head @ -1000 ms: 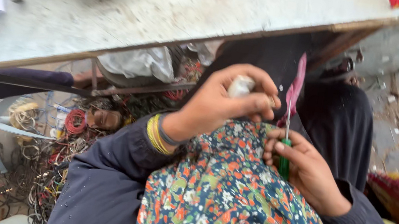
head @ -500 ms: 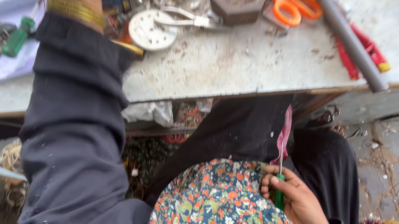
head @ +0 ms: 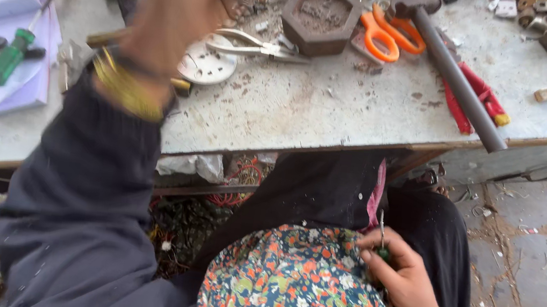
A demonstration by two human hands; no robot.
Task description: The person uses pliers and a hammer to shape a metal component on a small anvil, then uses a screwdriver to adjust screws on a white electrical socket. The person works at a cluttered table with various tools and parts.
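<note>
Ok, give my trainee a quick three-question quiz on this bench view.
1. True or false: the right hand rests in the lap gripping a green-handled screwdriver.
2. What lies nearest the orange scissors? A) hexagonal block B) white paper C) yellow sponge
3. What does the blurred left hand hold?

Key: 1 true; 2 A; 3 cannot be told, too blurred.

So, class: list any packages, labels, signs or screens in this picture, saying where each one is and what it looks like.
No signs, screens or labels can be made out.
Crumpled plastic bag: tucked under the table edge, pale grey, shapeless.
Paper sheet: far left of the tabletop, pale lilac, top edge curled.
</note>
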